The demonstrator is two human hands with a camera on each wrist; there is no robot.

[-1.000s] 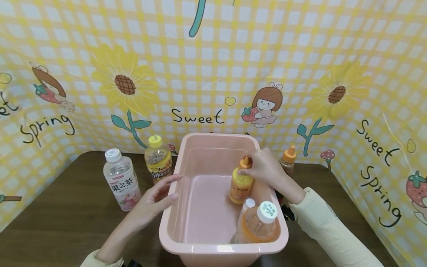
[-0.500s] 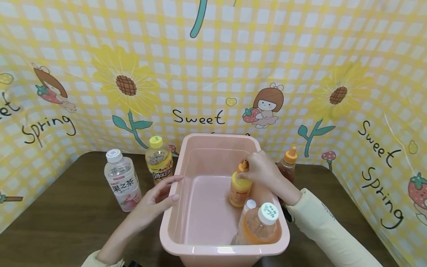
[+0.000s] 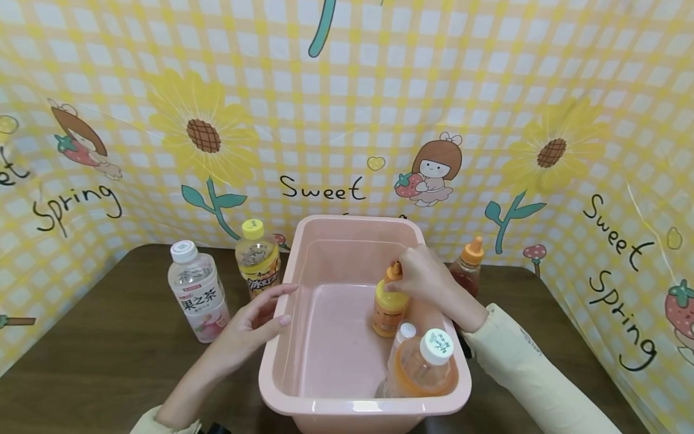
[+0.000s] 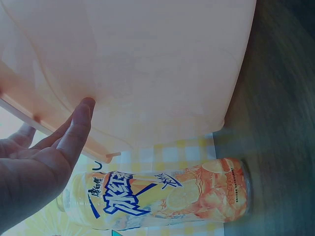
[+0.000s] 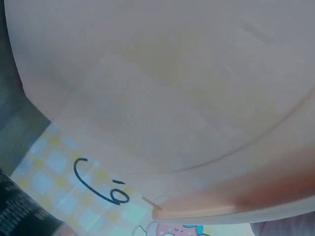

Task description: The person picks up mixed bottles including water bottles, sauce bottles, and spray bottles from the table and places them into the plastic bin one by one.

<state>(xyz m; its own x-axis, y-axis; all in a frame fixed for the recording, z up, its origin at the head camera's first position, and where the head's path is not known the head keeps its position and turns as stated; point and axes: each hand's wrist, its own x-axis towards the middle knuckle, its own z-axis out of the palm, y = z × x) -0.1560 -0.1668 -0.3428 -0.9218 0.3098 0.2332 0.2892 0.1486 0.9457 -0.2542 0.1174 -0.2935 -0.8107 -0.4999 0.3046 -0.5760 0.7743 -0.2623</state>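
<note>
My right hand [image 3: 425, 277] pinches the orange nozzle cap of a yellow squeeze bottle [image 3: 389, 312], which stands nearly upright inside a pink plastic bin [image 3: 306, 241], by its right wall. My left hand [image 3: 255, 322] rests at the bin's left rim with relaxed fingers. In the left wrist view, its straight fingers [image 4: 78, 128] touch the bin's outer wall [image 4: 162, 73]. Nearer me in the bin, a white-capped bottle of orange drink [image 3: 425, 371] leans beside a smaller white-capped bottle [image 3: 405, 333]. The right wrist view shows mostly the bin's outer wall [image 5: 147, 98]; the grip is hidden there.
Left of the bin stand a pink-labelled drink bottle [image 3: 199, 295] and a yellow-capped iced tea bottle [image 3: 259, 259]. On the right is an amber bottle with an orange nozzle cap [image 3: 470, 259], partly behind my right forearm. A checked cloth [image 3: 347, 120] hangs behind the brown table [image 3: 97, 337].
My right hand and the yellow squeeze bottle have shifted slightly left and down inside the bin. More of the amber bottle shows behind my wrist. The left hand stays in place.
</note>
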